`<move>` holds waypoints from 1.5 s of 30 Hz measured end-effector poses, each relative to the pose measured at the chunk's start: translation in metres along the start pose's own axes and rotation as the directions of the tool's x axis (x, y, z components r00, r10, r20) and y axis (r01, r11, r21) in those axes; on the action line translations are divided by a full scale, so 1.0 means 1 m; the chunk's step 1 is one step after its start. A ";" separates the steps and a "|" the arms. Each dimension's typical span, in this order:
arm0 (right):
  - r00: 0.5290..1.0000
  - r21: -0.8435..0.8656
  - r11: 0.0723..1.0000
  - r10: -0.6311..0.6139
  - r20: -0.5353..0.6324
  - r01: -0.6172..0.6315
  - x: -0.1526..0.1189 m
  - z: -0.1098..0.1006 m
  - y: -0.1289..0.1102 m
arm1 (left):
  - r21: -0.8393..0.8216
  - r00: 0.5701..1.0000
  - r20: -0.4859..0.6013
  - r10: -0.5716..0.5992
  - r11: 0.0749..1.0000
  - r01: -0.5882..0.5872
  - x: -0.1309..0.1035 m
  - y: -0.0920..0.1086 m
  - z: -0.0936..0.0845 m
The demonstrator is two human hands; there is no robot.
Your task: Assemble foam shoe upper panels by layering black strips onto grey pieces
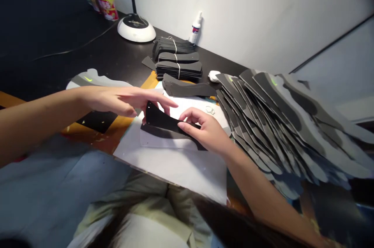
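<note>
A black curved strip [162, 118] with small holes at its left end stands tilted above the white board [175, 168]. My right hand [209, 129] pinches it near its right part, thumb in front and fingers behind. My left hand [125, 100] reaches over the strip's left end with fingers stretched out and thumb apart; one fingertip is beside that end, and whether it touches cannot be made out. Below the strip, a flat grey-and-white shoe upper piece [166, 140] lies on the board, partly covered. More loose dark strips [188, 87] lie just behind my hands.
Bundles of black strips [179, 69] tied with bands stand at the back. Many layered grey shoe uppers [274, 115] fan out on the right; another upper [93, 78] lies left. Behind are a white lamp base [136, 34], a spray bottle [195, 29] and yellow-red containers [106, 4].
</note>
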State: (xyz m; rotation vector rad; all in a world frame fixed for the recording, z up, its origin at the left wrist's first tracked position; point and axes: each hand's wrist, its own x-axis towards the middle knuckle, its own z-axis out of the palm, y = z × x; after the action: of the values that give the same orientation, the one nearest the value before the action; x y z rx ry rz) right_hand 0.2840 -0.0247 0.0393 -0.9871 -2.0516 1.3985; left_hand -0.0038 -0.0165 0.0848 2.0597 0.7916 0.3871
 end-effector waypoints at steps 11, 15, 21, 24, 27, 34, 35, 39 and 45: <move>0.993 -0.067 0.992 0.103 -0.051 -0.106 -0.003 0.010 0.008 | -0.180 0.991 0.127 -0.051 0.981 0.074 0.025 -0.038 0.018; 0.995 -0.150 0.987 0.050 -0.082 -0.062 -0.007 0.015 0.011 | -0.231 0.989 0.145 -0.017 0.972 0.050 0.019 -0.052 0.025; 0.996 -0.210 0.978 -0.010 -0.089 -0.009 -0.009 0.018 0.016 | -0.145 0.989 0.133 0.070 0.988 -0.051 0.023 -0.059 0.033; 0.996 -0.237 0.971 -0.031 -0.085 0.010 -0.010 0.018 0.017 | -0.100 0.986 0.136 0.097 0.992 -0.083 0.023 -0.055 0.033; 0.996 -0.243 0.970 -0.031 -0.084 0.010 -0.010 0.018 0.018 | -0.063 0.985 0.131 0.109 0.993 -0.101 0.023 -0.053 0.033; 0.998 -0.244 0.970 -0.010 -0.064 -0.006 -0.010 0.017 0.015 | 0.042 0.981 0.106 0.164 0.985 -0.169 0.023 -0.054 0.036; 0.998 -0.244 0.970 -0.007 -0.063 -0.008 -0.010 0.017 0.015 | 0.055 0.979 0.100 0.177 0.982 -0.183 0.024 -0.054 0.037; 0.998 -0.256 0.966 0.000 -0.066 -0.016 -0.010 0.017 0.015 | 0.075 0.978 0.095 0.185 0.978 -0.192 0.024 -0.052 0.037; 0.999 -0.288 0.957 0.001 -0.047 -0.015 -0.009 0.017 0.015 | 0.083 0.982 0.121 0.144 0.984 -0.155 0.023 -0.049 0.035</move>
State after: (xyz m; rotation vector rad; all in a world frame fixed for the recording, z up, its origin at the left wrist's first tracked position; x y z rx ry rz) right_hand 0.2822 -0.0382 0.0193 -1.1339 -2.2614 1.0863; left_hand 0.0135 -0.0026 0.0241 2.2144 0.5971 0.3167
